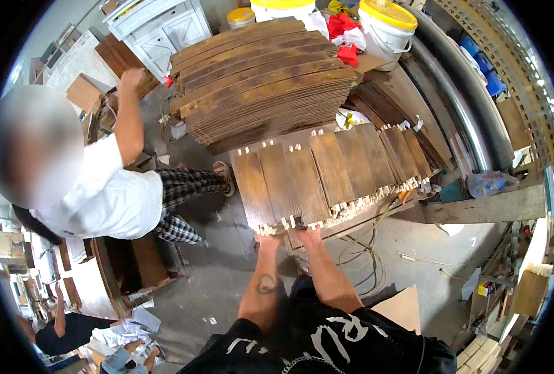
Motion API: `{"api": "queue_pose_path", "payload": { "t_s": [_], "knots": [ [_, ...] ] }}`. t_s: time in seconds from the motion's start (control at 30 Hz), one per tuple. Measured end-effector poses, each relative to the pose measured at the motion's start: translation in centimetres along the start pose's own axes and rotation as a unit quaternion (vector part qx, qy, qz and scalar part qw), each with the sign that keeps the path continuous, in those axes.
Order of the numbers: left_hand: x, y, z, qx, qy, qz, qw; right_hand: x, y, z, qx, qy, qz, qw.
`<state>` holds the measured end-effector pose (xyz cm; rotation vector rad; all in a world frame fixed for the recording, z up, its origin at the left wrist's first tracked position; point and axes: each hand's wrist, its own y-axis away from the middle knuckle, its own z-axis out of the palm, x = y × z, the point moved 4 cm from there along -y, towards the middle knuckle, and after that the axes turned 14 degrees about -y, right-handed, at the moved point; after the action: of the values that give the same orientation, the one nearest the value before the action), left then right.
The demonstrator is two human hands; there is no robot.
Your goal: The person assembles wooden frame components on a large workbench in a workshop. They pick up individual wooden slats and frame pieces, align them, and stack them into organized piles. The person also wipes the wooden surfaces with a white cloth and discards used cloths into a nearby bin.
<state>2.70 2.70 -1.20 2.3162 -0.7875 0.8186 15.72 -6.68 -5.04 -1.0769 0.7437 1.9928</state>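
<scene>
Brown-stained wooden boards with pale tenons point(289, 184) lie side by side in layered stacks in front of me. My left hand point(269, 239) is at the near end of the leftmost boards, against their tenoned edge. Close beside it, my right hand point(308, 234) meets the same edge, just right of a dark gap between tenons. Both forearms reach straight forward. The board ends hide most of my fingers, so their grip does not show. More tenoned boards point(351, 165) sit directly to the right, slightly higher.
Behind is a tall stack of long brown planks point(258, 68). White buckets with yellow lids point(386, 31) stand at the back, near a metal roller point(457, 93). A co-worker in a white shirt point(102, 187) is at left. Cable loops point(370, 262) lie on the floor at right.
</scene>
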Motion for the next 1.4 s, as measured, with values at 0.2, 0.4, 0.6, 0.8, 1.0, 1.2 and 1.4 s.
{"api": "queue_pose_path", "payload": {
  "t_s": [0.2,0.4,0.6,0.8,1.0,1.2,1.4],
  "knots": [
    [-7.3,-1.6,3.3,0.06,0.184,0.045,0.98,-2.8,1.0,3.3,0.081,-0.38,0.201,0.899],
    [-0.2,0.2,-0.9,-0.024,0.144,0.02,0.989,-5.1,1.4,3.2,0.197,-0.448,0.273,0.828],
    [1.0,9.9,-3.8,-0.013,0.504,-0.334,0.796,-3.0,3.8,-0.1,0.26,-0.179,0.416,0.853],
    [-9.8,26.9,-7.9,-0.141,0.091,-0.197,0.966,0.4,8.7,-14.6,-0.138,0.323,0.37,0.86],
    [-14.8,39.0,-9.5,-0.374,-0.198,-0.007,0.906,-10.4,16.6,-22.2,-0.504,0.601,0.322,0.53],
    [-6.6,40.7,-13.8,-0.259,0.012,-0.23,0.938,-12.0,23.3,-24.5,-0.48,0.597,0.351,0.539],
    [-2.8,47.3,-16.0,-0.168,0.126,-0.261,0.942,-13.7,26.7,-15.9,-0.483,0.523,0.208,0.671]
  ]
}}
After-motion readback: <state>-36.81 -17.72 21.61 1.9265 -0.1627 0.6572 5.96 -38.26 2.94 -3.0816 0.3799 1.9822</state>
